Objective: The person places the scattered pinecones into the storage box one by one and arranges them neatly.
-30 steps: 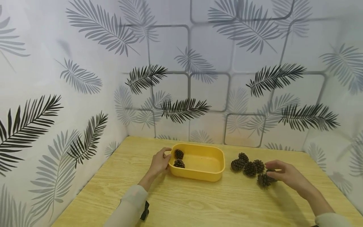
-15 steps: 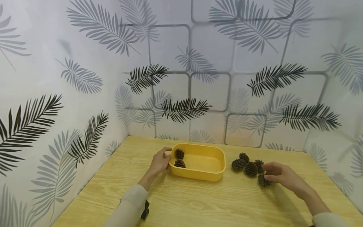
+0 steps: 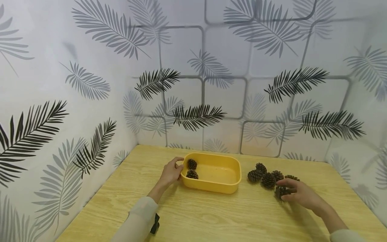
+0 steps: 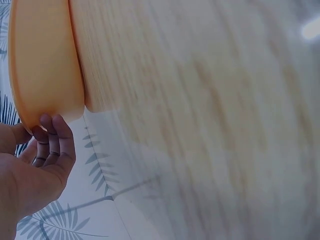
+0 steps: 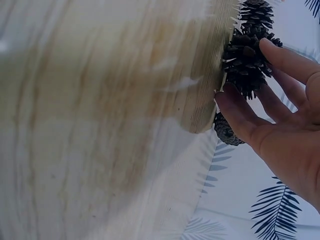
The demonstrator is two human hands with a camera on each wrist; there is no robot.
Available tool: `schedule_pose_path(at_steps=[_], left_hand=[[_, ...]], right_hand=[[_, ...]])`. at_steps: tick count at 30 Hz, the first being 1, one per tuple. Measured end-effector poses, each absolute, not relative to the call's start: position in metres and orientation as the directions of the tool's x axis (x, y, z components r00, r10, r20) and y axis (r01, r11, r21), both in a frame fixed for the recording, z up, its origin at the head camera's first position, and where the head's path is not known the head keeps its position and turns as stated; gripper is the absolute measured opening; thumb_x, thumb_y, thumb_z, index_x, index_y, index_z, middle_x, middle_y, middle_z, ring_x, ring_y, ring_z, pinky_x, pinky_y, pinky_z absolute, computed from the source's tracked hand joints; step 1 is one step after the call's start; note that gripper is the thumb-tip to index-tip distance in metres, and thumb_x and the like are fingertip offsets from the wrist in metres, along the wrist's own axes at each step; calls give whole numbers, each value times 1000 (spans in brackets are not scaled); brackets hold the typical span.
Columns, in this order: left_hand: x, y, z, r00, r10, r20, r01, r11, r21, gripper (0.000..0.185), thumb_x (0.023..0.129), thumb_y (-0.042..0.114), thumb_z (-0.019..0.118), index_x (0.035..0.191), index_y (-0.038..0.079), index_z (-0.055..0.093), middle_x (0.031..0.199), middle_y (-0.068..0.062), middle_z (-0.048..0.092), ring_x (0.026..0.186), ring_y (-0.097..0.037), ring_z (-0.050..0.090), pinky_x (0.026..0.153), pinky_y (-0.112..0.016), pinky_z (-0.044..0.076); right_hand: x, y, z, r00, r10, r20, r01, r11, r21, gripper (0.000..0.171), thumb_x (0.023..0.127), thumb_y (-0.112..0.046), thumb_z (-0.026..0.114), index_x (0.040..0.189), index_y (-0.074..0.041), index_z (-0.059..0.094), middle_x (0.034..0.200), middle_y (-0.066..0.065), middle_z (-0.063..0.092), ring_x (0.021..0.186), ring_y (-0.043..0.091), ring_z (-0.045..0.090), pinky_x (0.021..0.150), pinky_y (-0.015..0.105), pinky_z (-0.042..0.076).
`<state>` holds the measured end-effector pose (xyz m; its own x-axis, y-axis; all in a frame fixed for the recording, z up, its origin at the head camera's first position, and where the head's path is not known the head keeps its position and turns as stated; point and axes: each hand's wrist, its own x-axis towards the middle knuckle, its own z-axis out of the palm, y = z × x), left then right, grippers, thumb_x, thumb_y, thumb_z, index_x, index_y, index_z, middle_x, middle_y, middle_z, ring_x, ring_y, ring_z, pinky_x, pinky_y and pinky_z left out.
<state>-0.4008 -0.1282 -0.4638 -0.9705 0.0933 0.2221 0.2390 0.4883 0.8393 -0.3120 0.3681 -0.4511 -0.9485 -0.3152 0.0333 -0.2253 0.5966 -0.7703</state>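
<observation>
A yellow rectangular container (image 3: 208, 185) stands on the table, with two pine cones (image 3: 192, 169) at its left end. My left hand (image 3: 170, 173) pinches its left rim, thumb at the rim and fingers against the outer wall, as the left wrist view (image 4: 40, 170) shows. To the right, my right hand (image 3: 303, 195) has thumb and fingers curved round the nearest pine cone (image 3: 280, 192) of a loose group. In the right wrist view that pine cone (image 5: 245, 60) sits between the spread thumb and fingers. The cone is partly hidden by the hand.
Several more pine cones (image 3: 268, 180) lie clustered between the container and my right hand. One pine cone (image 3: 292, 177) lies just behind that hand. The wooden table (image 3: 211, 215) ends against patterned walls (image 3: 217, 134) at the back and sides.
My right hand has shifted slightly left and down, from above the cones to around the nearest one, and a cone behind it shows again. My left hand and the container stay put.
</observation>
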Motion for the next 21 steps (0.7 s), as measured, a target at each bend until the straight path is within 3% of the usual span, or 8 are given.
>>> schedule_pose_path(at_steps=[21], left_hand=[[-401, -128, -464, -975, 99, 201, 223, 497, 838, 38, 109, 10, 54, 146, 3, 55, 78, -9, 61, 65, -34, 70, 58, -38, 60]], right_hand=[[-313, 364, -460, -954, -296, 42, -213, 575, -790, 64, 92, -6, 77, 146, 10, 47, 148, 38, 44, 133, 60, 44, 95, 49, 57]])
